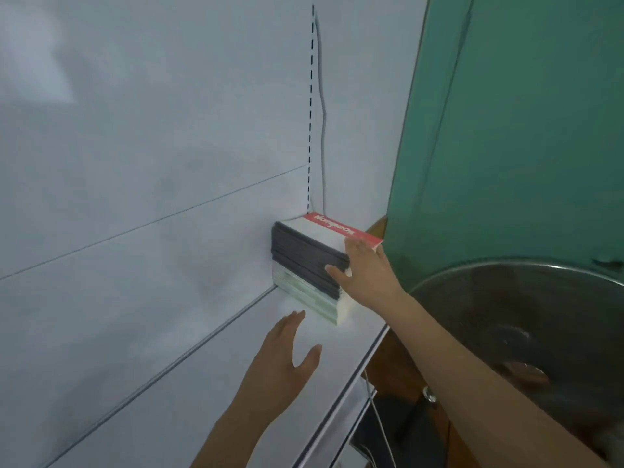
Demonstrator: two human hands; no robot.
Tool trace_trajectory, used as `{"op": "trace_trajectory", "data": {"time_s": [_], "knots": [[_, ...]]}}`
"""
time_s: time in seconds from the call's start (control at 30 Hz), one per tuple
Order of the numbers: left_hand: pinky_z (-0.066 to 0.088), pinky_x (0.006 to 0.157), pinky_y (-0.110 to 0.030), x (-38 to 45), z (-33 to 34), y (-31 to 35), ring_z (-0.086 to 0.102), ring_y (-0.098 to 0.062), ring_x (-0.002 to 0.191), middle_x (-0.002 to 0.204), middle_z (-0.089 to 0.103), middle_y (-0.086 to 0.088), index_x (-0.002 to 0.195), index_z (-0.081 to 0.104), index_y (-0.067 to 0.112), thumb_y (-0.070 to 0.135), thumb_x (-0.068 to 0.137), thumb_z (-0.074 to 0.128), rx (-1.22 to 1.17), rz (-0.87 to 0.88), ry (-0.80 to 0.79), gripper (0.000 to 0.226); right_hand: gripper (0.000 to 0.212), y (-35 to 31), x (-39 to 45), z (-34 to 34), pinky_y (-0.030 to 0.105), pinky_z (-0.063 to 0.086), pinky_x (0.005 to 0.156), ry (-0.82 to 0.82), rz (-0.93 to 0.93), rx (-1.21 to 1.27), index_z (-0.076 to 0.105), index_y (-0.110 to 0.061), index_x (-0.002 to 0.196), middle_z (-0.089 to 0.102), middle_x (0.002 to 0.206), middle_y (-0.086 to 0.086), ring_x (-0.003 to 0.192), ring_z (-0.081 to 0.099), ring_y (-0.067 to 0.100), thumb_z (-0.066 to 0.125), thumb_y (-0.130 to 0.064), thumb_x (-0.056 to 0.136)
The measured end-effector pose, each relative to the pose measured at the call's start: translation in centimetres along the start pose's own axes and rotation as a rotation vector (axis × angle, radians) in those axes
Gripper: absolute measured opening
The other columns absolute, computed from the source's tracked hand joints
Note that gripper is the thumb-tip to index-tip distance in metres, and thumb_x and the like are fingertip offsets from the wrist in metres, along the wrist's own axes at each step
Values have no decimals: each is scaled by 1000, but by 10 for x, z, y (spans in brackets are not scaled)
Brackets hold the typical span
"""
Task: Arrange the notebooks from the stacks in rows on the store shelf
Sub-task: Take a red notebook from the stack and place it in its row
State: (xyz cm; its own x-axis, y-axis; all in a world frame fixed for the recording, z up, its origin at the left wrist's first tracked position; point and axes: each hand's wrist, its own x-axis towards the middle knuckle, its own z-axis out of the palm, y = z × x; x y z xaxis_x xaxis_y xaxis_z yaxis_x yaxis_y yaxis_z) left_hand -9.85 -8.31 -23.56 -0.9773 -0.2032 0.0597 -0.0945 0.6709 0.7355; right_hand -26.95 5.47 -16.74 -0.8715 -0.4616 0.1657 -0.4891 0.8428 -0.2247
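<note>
A stack of notebooks (305,265) lies at the far right end of the white shelf (216,359), pushed against the back panel. The top notebook has a red and white cover; below it are dark grey spines, then pale green and white ones. My right hand (366,273) rests flat on the stack's near end, fingers on the top cover and thumb on the grey spines. My left hand (287,356) hovers open above the shelf, just in front of the stack, touching nothing.
The white back panel (152,130) carries a slotted upright (310,106). A green wall (523,130) stands to the right. A fan with a round wire grille (526,332) sits at the right, under my right forearm. A lower shelf edge (344,434) and cables show below.
</note>
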Motion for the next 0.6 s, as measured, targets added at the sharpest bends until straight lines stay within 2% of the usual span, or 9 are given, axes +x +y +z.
{"op": "trace_trajectory", "data": {"time_s": [0.1, 0.17, 0.23, 0.3, 0.37, 0.4, 0.47, 0.5, 0.6], "knots": [[24, 113, -20, 28, 3, 9, 28, 4, 138, 154, 30, 20, 153, 26, 35, 51, 97, 50, -72, -69, 73, 62, 60, 10, 5, 13, 43, 17, 122, 88, -11, -47, 48, -17, 141, 57, 138, 1, 132, 49, 17, 32, -58, 100], [24, 109, -17, 45, 6, 19, 32, 6, 132, 149, 35, 22, 149, 31, 40, 50, 97, 49, -157, -111, 132, 56, 42, 14, -3, 17, 37, 30, 117, 298, -89, 3, 64, -19, 119, 70, 110, -4, 105, 64, 13, 37, -46, 103], [28, 109, -19, 61, 9, 31, 39, 4, 133, 145, 43, 24, 141, 38, 46, 54, 96, 49, -294, -155, 219, 47, 33, 18, -11, 18, 39, 49, 101, 419, -182, 143, 70, -19, 98, 70, 89, -4, 84, 67, 14, 42, -37, 103], [40, 110, -31, 75, 9, 46, 53, -4, 128, 139, 55, 18, 134, 45, 47, 62, 91, 51, -623, -209, 327, 45, 17, 18, -18, 22, 38, 56, 93, 475, -291, 235, 74, -17, 103, 74, 99, 1, 93, 71, 19, 61, -27, 97], [49, 100, -41, 84, 3, 58, 65, -18, 117, 130, 66, 2, 133, 54, 33, 59, 91, 48, -1049, -258, 320, 50, 40, 7, -24, 31, 35, 54, 89, 473, -431, 183, 74, -13, 111, 75, 107, 1, 100, 72, 17, 86, -23, 74], [50, 96, -44, 87, -2, 63, 66, -24, 114, 126, 69, -6, 132, 58, 24, 54, 94, 45, -1194, -275, 302, 50, 42, 3, -26, 37, 34, 54, 89, 474, -537, 180, 74, -12, 111, 75, 107, 1, 99, 72, 16, 86, -25, 73], [52, 92, -45, 89, -7, 66, 67, -31, 112, 122, 70, -13, 132, 58, 16, 37, 102, 44, -1258, -297, 363, 39, 33, -2, -28, 46, 34, 50, 97, 472, -721, 251, 72, -14, 117, 73, 116, -1, 110, 68, 14, 56, -37, 97], [55, 86, -44, 89, -8, 64, 68, -32, 110, 121, 70, -13, 131, 58, 16, 25, 103, 46, -1246, -305, 438, 32, 43, -1, -27, 49, 37, 47, 103, 430, -750, 291, 70, -16, 121, 69, 123, -2, 117, 64, 13, 42, -44, 103], [61, 67, -37, 84, -10, 53, 72, -29, 100, 114, 74, -6, 124, 60, 21, 22, 101, 50, -1144, -320, 619, 24, 50, 18, -9, 44, 53, 40, 109, 403, -650, 420, 61, -18, 130, 61, 136, -2, 129, 54, 16, 33, -50, 104]]}}
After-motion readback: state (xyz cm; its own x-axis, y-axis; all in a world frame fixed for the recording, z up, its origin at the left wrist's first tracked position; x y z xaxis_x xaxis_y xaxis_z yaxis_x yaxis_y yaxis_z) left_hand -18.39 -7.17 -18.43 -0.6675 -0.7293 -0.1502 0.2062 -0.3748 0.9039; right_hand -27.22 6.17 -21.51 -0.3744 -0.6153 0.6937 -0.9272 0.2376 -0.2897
